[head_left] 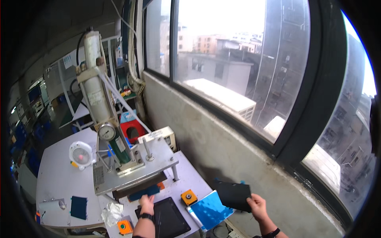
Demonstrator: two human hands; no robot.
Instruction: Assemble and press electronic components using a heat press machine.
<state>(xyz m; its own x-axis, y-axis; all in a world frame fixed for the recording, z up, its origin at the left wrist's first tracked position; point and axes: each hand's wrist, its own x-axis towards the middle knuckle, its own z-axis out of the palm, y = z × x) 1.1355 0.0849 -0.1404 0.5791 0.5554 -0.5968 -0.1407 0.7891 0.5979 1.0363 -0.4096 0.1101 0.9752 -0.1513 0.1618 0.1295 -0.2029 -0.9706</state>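
Note:
My right hand [258, 207] pinches the right edge of a thin black sheet [233, 195] and holds it up beside the wall. My left hand [146, 205] reaches to the front of a bench press [133, 172], fingers stretched out at the near edge of a dark blue flat piece [143, 192]. That piece lies under the press plate; whether my fingertips touch it, I cannot tell. Just below my left wrist is a black flat tray [170, 217]. A bright blue sheet [211, 210] lies under the black sheet, at the table's right edge.
Two orange button boxes [189, 197] [124, 227] flank the tray. Crumpled clear plastic [112, 214] sits by the press, with another dark blue piece [79, 208] farther left. A white fan [81, 154] stands behind. The window wall [238, 152] bounds the right side.

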